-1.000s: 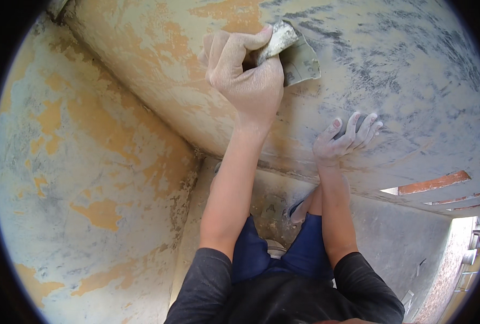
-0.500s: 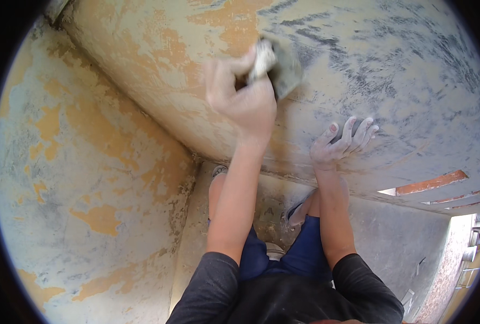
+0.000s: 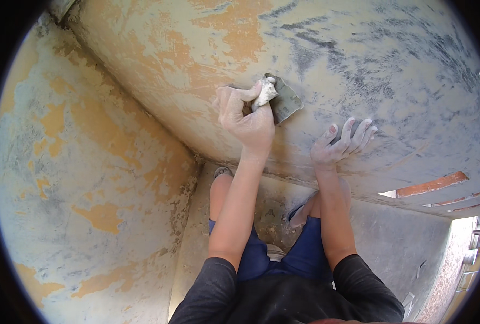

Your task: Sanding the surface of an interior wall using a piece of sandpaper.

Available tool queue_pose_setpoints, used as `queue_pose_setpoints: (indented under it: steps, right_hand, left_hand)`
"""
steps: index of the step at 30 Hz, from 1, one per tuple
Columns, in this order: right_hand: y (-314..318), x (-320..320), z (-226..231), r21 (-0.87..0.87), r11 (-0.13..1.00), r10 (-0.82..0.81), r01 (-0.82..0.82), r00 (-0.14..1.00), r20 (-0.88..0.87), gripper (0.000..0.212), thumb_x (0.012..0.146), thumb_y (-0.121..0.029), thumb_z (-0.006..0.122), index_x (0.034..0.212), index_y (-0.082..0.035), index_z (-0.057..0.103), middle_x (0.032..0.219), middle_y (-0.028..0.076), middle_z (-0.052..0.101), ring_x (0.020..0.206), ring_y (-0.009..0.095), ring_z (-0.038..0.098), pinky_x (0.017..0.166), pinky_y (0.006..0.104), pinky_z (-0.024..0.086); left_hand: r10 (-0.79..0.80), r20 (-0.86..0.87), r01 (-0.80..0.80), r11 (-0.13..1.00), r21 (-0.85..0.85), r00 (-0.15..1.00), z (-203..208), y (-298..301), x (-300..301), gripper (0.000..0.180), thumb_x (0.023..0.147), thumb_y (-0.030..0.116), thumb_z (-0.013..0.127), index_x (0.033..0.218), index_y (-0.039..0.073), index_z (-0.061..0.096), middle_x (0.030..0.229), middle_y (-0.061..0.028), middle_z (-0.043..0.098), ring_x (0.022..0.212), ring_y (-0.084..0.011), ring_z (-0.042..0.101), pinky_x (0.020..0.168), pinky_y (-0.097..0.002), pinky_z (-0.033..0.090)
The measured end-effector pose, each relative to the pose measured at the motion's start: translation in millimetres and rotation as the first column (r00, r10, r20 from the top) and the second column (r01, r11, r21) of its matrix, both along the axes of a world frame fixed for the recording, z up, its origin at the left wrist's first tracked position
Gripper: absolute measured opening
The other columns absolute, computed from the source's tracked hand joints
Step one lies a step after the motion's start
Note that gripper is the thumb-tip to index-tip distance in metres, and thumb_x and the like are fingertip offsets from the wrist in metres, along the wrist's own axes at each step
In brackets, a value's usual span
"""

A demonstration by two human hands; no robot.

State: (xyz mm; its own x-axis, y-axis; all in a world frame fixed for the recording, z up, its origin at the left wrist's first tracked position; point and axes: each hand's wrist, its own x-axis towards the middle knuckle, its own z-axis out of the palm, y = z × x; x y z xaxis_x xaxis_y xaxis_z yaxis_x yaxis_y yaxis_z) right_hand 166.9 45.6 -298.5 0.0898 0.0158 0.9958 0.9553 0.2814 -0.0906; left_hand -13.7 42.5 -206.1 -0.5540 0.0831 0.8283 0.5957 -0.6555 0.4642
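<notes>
My left hand is closed round the whitish, dusty grip of a scraper. Its flat grey blade lies against or very close to the wall, to the right of my fingers. This wall shows peeling cream and orange paint on the left and grey, dark-streaked plaster on the right. Lower and further right, my right hand rests against the same wall, fingers spread and coated with pale dust. Nothing is in it.
A second wall with flaking paint meets the first in a corner at left. Slots with reddish edges pierce the wall low at right. My legs in blue shorts are bent over the concrete floor.
My left hand and the scraper have come down the wall, towards me. The blade was blurred before and now shows sharply. My right hand stays in place.
</notes>
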Motion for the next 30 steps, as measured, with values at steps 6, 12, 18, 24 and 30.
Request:
queue_pose_setpoints:
  steps: [6,12,18,24,30]
  right_hand:
    - [3.5,-2.4,3.6,-0.014,1.000,0.012,-0.012,1.000,-0.010,0.040,0.112,-0.030,0.052,0.141,-0.004,0.058,0.156,0.026,0.048,0.152,0.047,0.035,0.125,0.0619,0.025]
    - [2.2,0.0,-1.0,0.013,1.000,-0.020,0.020,1.000,0.015,0.039,0.112,-0.031,0.052,0.139,-0.003,0.059,0.155,0.027,0.048,0.151,0.048,0.036,0.125,0.0615,0.025]
    - [1.6,-3.6,4.6,0.007,1.000,-0.014,0.014,1.000,-0.003,0.039,0.112,-0.030,0.052,0.138,-0.003,0.059,0.155,0.027,0.049,0.150,0.048,0.037,0.125,0.0612,0.025]
    - [0.5,-2.5,0.4,0.020,1.000,-0.014,0.014,1.000,0.003,0.039,0.112,-0.030,0.052,0.139,-0.002,0.059,0.155,0.027,0.049,0.150,0.048,0.037,0.124,0.0612,0.026]
    - [2.5,-2.5,4.6,0.011,1.000,-0.011,0.011,1.000,-0.005,0.039,0.112,-0.031,0.052,0.139,-0.003,0.059,0.155,0.026,0.049,0.150,0.047,0.037,0.124,0.0612,0.026]
  left_hand:
    - [0.046,-0.133,-0.038,0.997,0.068,0.990,66.7,9.6,-23.9,0.023,0.070,-0.004,0.081,0.073,0.013,0.067,0.067,0.0024,0.050,0.070,-0.0172,0.047,0.076,-0.0332,0.030]
    - [0.013,-0.164,-0.022,0.999,-0.050,0.986,21.0,-5.1,-16.5,0.022,0.071,-0.003,0.080,0.071,0.015,0.068,0.065,0.0033,0.049,0.070,-0.0173,0.047,0.079,-0.0337,0.029]
    - [-0.052,-0.106,0.059,0.996,0.063,0.993,75.3,7.7,-16.8,0.021,0.067,-0.006,0.074,0.070,0.013,0.068,0.065,0.0011,0.050,0.068,-0.0192,0.047,0.075,-0.0356,0.030]
    - [0.031,-0.106,-0.035,0.999,-0.039,0.994,9.3,-6.9,4.8,0.021,0.067,-0.007,0.072,0.075,0.012,0.069,0.067,0.0008,0.051,0.070,-0.0194,0.047,0.077,-0.0351,0.031]
    - [-0.053,-0.046,0.054,0.998,0.028,0.998,74.9,5.1,2.1,0.021,0.069,-0.006,0.075,0.076,0.012,0.069,0.069,0.0009,0.053,0.072,-0.0185,0.048,0.080,-0.0339,0.030]
